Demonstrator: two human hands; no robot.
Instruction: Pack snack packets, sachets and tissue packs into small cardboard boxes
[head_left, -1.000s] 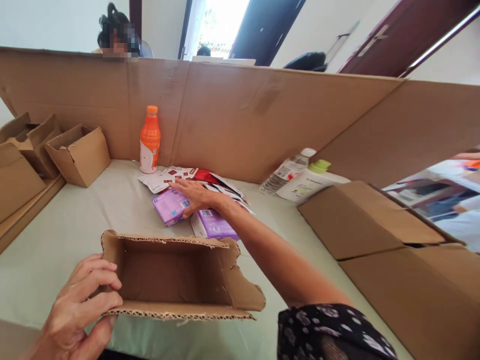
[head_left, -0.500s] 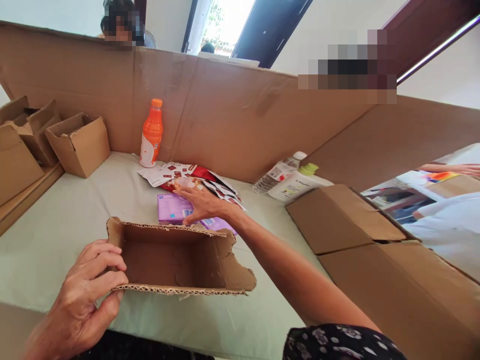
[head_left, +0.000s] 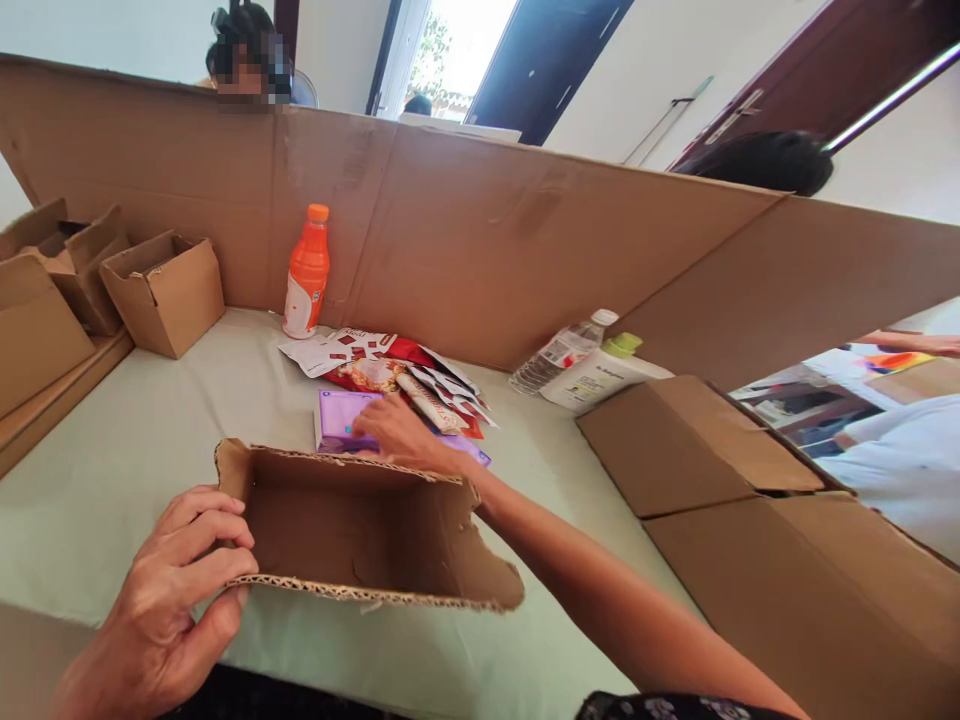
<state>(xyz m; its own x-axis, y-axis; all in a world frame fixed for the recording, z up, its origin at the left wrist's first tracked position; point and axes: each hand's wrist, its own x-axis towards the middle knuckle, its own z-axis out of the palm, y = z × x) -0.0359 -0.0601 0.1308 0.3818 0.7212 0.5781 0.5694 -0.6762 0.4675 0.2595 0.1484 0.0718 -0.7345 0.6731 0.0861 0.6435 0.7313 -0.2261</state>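
A small open cardboard box [head_left: 375, 597] with ragged edges tilts toward me, its inside bare. My left hand [head_left: 176, 585] grips its left end, thumb outside and fingers over the rim. Behind the box, my right hand [head_left: 401, 430] has its fingers bent down onto a purple packet [head_left: 334, 412]; the fingertips are partly hidden. Another purple packet [head_left: 472, 452] shows at my right wrist. Just beyond lie red and white snack pouches [head_left: 367, 372] and several slim sachets [head_left: 442, 395], overlapping in a pile.
An orange drink bottle [head_left: 306, 275] stands by the cardboard wall [head_left: 465, 250]. A clear water bottle [head_left: 559, 352] and a white bottle with green cap [head_left: 596, 375] lean at right, beside large cardboard boxes [head_left: 795, 540]. Smaller boxes [head_left: 169, 295] stand left. People are beyond the wall.
My right hand has lowered, and its spread fingers have curled onto the purple packet. The slim sachets are more exposed now. My left hand keeps its hold on the box.
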